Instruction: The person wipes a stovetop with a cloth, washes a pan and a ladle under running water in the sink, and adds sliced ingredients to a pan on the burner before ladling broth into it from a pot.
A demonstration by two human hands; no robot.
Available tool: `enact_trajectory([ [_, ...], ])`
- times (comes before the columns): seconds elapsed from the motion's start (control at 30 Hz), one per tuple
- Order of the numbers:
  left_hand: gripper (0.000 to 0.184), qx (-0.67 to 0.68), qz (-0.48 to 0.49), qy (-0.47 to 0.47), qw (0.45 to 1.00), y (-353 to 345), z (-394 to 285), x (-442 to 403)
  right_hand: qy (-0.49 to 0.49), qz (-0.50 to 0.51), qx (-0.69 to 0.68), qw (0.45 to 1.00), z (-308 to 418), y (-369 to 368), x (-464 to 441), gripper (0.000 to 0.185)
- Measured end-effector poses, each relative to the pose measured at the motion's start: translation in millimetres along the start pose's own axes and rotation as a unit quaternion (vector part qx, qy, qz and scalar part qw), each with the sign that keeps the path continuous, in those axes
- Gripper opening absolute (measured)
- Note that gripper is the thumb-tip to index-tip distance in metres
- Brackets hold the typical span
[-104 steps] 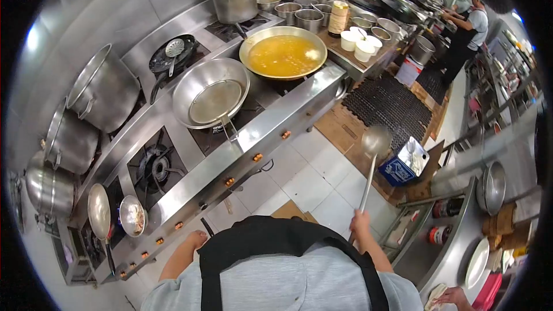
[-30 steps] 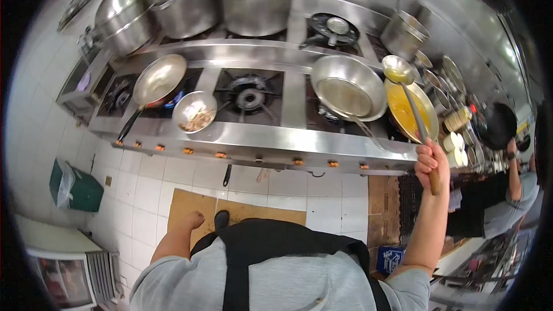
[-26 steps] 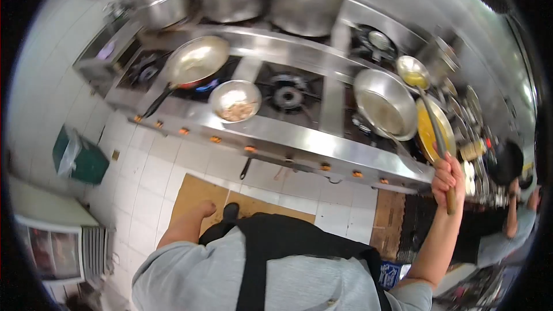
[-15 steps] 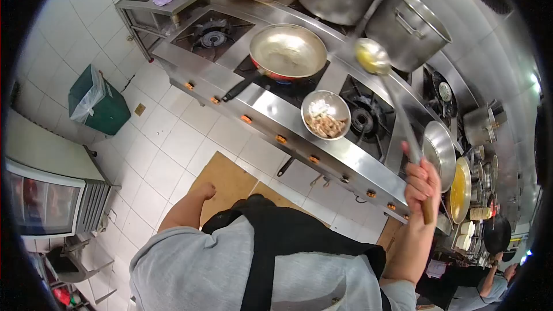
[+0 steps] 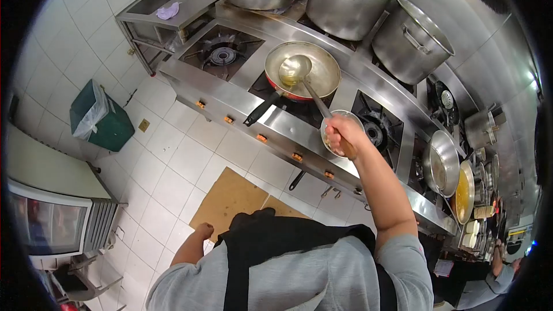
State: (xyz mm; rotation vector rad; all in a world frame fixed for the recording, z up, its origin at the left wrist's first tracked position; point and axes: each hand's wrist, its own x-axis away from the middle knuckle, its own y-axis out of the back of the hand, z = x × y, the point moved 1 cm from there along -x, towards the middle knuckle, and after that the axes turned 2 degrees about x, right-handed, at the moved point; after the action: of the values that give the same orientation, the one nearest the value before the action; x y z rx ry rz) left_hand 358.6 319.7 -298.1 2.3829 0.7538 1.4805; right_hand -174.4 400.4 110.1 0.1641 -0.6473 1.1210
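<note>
My right hand (image 5: 347, 133) is wrapped round the wooden grip of a long-handled ladle (image 5: 296, 69). The ladle's bowl is inside a red-sided frying pan (image 5: 326, 75) on the stove, with some yellowish liquid near its lip. The pan's black handle (image 5: 262, 109) points toward the stove's front edge. Beneath my right hand stands a small metal bowl (image 5: 324, 138); the hand and forearm hide most of its contents. My left hand (image 5: 203, 231) hangs low at my side, fingers curled in, with no object showing in it.
Large steel pots (image 5: 348, 0) line the back of the stove. Bare burners (image 5: 222, 55) sit left and right of the pan. Farther right are a steel basin (image 5: 435, 164) and a pan of yellow liquid (image 5: 462, 196). A green bin (image 5: 109, 124) stands left. Another person (image 5: 489, 282) is at lower right.
My right hand has swung the ladle leftward and down, from above the right burner into the frying pan. My forearm now covers part of the small bowl. The left hand stays low.
</note>
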Motion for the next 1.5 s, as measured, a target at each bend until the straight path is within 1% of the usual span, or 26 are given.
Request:
enact_trajectory([
  [0.07, 0.024, -0.127, 0.063, -0.031, 0.989, 1.2, -11.3, 6.5, 0.03, -0.042, 0.005, 0.999, 6.8, 3.5, -22.3, 0.016],
  [0.1, 0.024, -0.377, 0.089, -0.245, 0.889, 4.1, -17.0, -0.3, 0.066, -0.078, 0.08, 0.992, 6.0, 11.0, -36.7, 0.014],
  [0.17, 0.024, -0.349, 0.12, -0.331, 0.868, -14.0, 3.6, -55.8, 0.102, -0.148, 0.234, 0.956, 6.2, 26.9, -53.0, 0.014],
  [0.23, 0.025, -0.244, 0.088, -0.326, 0.909, -10.6, -62.4, -51.3, 0.1, -0.202, 0.382, 0.896, 8.8, 44.6, -49.5, 0.03],
  [0.27, 0.026, -0.191, 0.117, -0.177, 0.958, 1.9, -134.0, -24.5, 0.094, -0.217, 0.411, 0.88, 16.0, 35.4, -28.6, 0.031],
  [0.3, 0.026, -0.039, 0.107, -0.221, 0.969, -10.9, -154.3, -39.4, 0.101, -0.22, 0.445, 0.862, 17.1, 35.6, -15.2, 0.03],
  [0.33, 0.027, -0.027, 0.096, -0.211, 0.972, -3.1, -219.8, -5.3, 0.11, -0.223, 0.481, 0.841, 17.2, 37.7, -3.6, 0.029],
  [0.4, 0.02, 0.137, 0.139, -0.235, 0.952, -22.3, -309.8, -0.2, 0.081, -0.201, 0.474, 0.853, 19.7, 37.0, 20.2, 0.029],
  [0.5, 0.039, 0.369, 0.242, -0.207, 0.873, -42.1, -428.7, 39.4, 0.065, -0.144, 0.459, 0.874, 15.6, 43.6, 33.9, 0.03],
  [0.63, 0.039, 0.47, 0.171, -0.202, 0.842, -80.3, -513.9, 41.0, 0.121, -0.116, 0.477, 0.863, 8.4, 40.3, 35.3, 0.036],
  [0.7, 0.037, 0.506, 0.127, -0.193, 0.831, -91.7, -524.5, 32.3, 0.186, -0.146, 0.593, 0.77, -9.7, 53.1, 12.7, 0.043],
  [0.73, 0.036, 0.506, 0.128, -0.183, 0.834, -94.7, -526.2, 32.2, 0.193, -0.143, 0.589, 0.772, -12.0, 50.7, 14.8, 0.043],
  [0.8, 0.035, 0.501, 0.124, -0.176, 0.838, -98.0, -526.6, 32.1, 0.143, -0.244, 0.702, 0.654, -19.9, 44.6, 20.3, 0.049],
  [0.97, 0.043, 0.478, 0.214, -0.117, 0.844, -106.7, -487.3, 59.9, 0.145, -0.251, 0.714, 0.637, -36.2, 53.4, 20.3, 0.051],
  [1.03, 0.048, 0.445, 0.279, -0.102, 0.845, -103.4, -475.6, 80.6, 0.128, -0.24, 0.68, 0.681, -40.2, 45.6, 17.8, 0.05],
  [1.13, 0.07, 0.544, 0.43, -0.124, 0.709, -83.1, -489.9, 137.0, 0.167, -0.174, 0.548, 0.801, -43.4, 26.2, 20.7, 0.038],
  [1.17, 0.073, 0.568, 0.454, -0.151, 0.67, -74.5, -498.5, 149.8, 0.182, -0.141, 0.506, 0.831, -61.3, 29.9, -15.4, 0.054],
  [1.2, 0.067, 0.527, 0.405, -0.246, 0.706, -60.6, -508.2, 165.0, 0.183, -0.203, 0.542, 0.795, -73.0, 14.2, -69.5, 0.042],
  [1.27, 0.045, 0.54, 0.375, -0.273, 0.702, -32.8, -511.6, 161.9, 0.314, -0.123, 0.646, 0.685, -67.2, 3.8, -63.8, 0.032],
  [1.3, 0.043, 0.518, 0.365, -0.259, 0.729, -23.0, -518.5, 177.0, 0.311, -0.216, 0.419, 0.825, -54.0, -12.9, -4.3, 0.029],
  [1.33, 0.043, 0.467, 0.33, -0.289, 0.768, -18.4, -515.6, 153.2, 0.419, -0.208, 0.386, 0.795, -50.4, -14.4, 20.3, 0.027],
  [1.37, 0.039, 0.414, 0.333, -0.312, 0.788, -14.9, -515.4, 118.5, 0.417, -0.307, 0.462, 0.72, -54.6, -5.2, 26.6, 0.025],
  [1.4, 0.028, 0.281, 0.247, -0.504, 0.778, -17.3, -506.5, 169.9, 0.403, -0.404, 0.431, 0.699, -65.5, -9.5, 56.1, 0.023],
  [1.43, 0.024, 0.382, 0.515, -0.263, 0.721, 6.7, -516.2, 48.4, 0.386, -0.449, 0.441, 0.675, -77.7, -18.8, 104.1, 0.022],
  [1.47, 0.026, 0.373, 0.464, -0.246, 0.765, 9.3, -511.5, 74.7, 0.361, -0.493, 0.429, 0.666, -98.8, -17.6, 119.1, 0.02],
  [1.5, 0.025, 0.374, 0.482, -0.234, 0.757, 9.6, -520.5, 34.1, 0.298, -0.533, 0.399, 0.684, -121.6, -22.0, 140.2, 0.018],
])
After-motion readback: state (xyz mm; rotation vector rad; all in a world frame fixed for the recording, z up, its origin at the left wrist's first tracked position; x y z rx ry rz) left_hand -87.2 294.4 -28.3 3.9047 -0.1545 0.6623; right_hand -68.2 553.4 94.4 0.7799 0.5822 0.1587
